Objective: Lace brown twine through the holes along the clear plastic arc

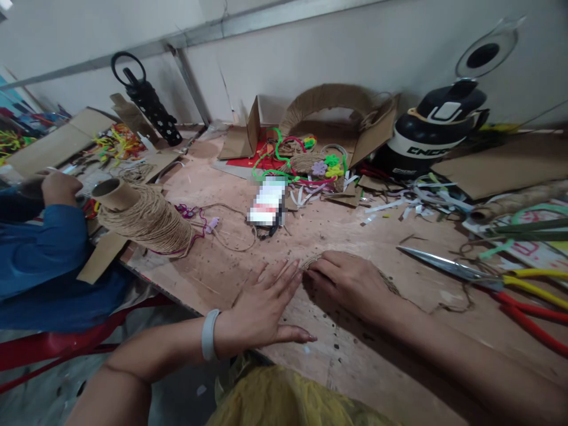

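My left hand (261, 305) lies flat on the wooden table with its fingers spread and nothing in it. Just to its right, my right hand (350, 284) has its fingers curled around the near-left edge of a coiled brown cord piece (387, 280), most of which is hidden beneath the hand. Beyond my left hand lies a loose loop of twine (235, 247) that runs from a large twine spool (151, 219). A phone (267, 202) with a blurred screen rests beyond both hands.
Scissors (470, 273) with red and yellow handles lie at the right. Behind are a cardboard box (375, 133), colourful pipe-cleaner flowers (332, 165), a black-and-white jug (421, 142) and a black bottle (153, 109). A person in blue (53, 254) sits at the left.
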{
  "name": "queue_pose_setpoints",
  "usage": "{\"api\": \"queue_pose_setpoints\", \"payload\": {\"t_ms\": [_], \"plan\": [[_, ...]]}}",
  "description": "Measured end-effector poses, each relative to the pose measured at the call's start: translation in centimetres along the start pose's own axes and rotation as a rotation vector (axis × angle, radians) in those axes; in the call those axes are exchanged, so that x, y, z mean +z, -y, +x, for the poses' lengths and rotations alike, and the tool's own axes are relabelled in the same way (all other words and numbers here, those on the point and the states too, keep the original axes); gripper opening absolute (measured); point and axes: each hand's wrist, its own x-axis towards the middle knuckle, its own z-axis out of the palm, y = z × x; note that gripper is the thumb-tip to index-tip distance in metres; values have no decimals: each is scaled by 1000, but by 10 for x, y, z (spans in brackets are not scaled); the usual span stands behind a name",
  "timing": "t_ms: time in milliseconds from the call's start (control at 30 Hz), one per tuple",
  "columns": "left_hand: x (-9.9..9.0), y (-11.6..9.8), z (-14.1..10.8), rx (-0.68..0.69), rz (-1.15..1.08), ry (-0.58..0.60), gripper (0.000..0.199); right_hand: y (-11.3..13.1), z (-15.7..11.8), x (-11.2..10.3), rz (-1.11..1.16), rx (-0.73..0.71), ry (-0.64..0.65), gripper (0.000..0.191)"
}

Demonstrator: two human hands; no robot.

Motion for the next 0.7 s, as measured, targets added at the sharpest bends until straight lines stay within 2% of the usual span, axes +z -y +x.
{"api": "queue_pose_setpoints", "payload": {"t_ms": [233, 500, 700], "plan": [[4, -4, 3, 28, 97, -108, 101, 1, 0, -1, -18, 34, 8, 29], [-9, 8, 6, -49, -172, 27, 91, -1, -1, -4, -9, 41, 37, 24], [0, 8, 3, -15, -179, 21, 94, -3, 0, -3, 7, 40, 28, 23]]}}
